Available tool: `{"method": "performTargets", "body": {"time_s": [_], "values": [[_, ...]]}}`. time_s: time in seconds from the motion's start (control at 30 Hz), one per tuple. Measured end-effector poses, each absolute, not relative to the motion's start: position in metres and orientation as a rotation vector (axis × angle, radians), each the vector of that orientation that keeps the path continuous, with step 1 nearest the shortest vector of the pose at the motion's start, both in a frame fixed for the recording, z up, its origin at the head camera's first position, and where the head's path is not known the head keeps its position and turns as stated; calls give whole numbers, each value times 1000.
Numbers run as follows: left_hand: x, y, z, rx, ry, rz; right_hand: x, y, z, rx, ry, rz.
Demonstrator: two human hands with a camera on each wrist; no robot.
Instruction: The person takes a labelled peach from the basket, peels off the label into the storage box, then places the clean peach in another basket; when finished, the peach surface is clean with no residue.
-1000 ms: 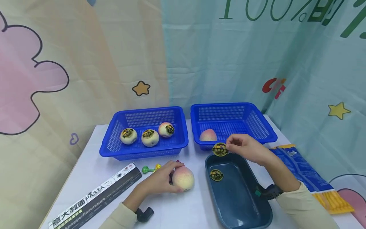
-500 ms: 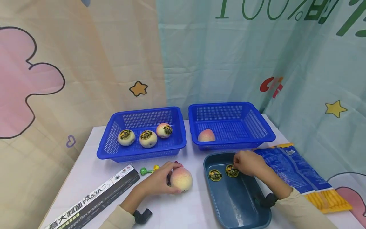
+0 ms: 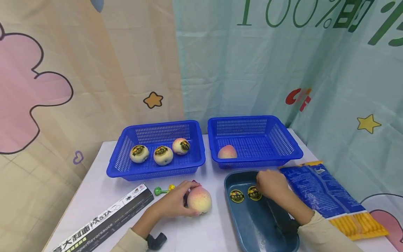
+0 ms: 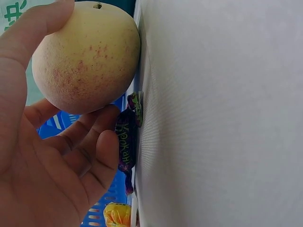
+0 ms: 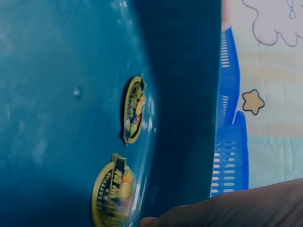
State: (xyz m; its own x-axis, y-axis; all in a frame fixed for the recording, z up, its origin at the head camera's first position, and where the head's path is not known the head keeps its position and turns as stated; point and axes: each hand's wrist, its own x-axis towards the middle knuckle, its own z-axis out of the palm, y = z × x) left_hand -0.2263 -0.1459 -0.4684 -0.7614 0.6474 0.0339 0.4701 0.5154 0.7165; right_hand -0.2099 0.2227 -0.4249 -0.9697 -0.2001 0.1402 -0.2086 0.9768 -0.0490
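In the head view, my left grip (image 3: 173,203) grasps a peach (image 3: 200,200) on the counter (image 3: 195,234); my right grip (image 3: 272,185) dips into a dark tray (image 3: 258,227) beside a round sticker (image 3: 254,193). By left wrist, a wrapped candy (image 4: 126,142) lies just beside my left grip. By right wrist, I cannot tell whether my right grip pinches the sticker.

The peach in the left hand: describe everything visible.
The peach is round, matte and pale yellow, blushing pink, with reddish speckles; a small dark stem shows at one end. The sides in view look undented and unlabelled. The left hand grips it between thumb and fingers; it seems to rest on the tabletop, left of the dark teal tray.
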Motion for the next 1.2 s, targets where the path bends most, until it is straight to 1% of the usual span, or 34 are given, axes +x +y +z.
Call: {"method": "performTargets", "body": {"time_s": [0.2, 0.27, 0.37, 0.47, 0.57, 0.67, 0.8, 0.9, 1.03, 1.13, 1.2], "values": [[-226, -147, -470, 960, 2505, 1115, -212, 225, -428, 321, -3002, 99], [-226, -147, -472, 967, 2504, 1118, -212, 226, -424, 369, -3045, 216], [-226, -147, -473, 968, 2503, 1112, -214, 236, -410, 433, -3091, 538], [-225, -146, -471, 967, 2504, 1093, -223, 261, -391, 468, -2953, 799], [-225, -144, -467, 987, 2499, 1093, -240, 299, -383, 459, -2743, 854], [-227, -140, -460, 1027, 2471, 1163, -256, 335, -388, 359, -2714, 850], [-236, -129, -433, 1119, 2444, 1307, -270, 364, -406, 175, -2874, 914], [-253, -112, -397, 1195, 2485, 1345, -273, 372, -417, 83, -2906, 1002], [-295, -81, -353, 1194, 2590, 1342, -274, 373, -424, 35, -2861, 1085], [-338, -53, -338, 1098, 2646, 1327, -274, 374, -428, 18, -2850, 1096], [-368, -37, -338, 1008, 2678, 1287, -275, 373, -430, 5, -2854, 1099]]}}
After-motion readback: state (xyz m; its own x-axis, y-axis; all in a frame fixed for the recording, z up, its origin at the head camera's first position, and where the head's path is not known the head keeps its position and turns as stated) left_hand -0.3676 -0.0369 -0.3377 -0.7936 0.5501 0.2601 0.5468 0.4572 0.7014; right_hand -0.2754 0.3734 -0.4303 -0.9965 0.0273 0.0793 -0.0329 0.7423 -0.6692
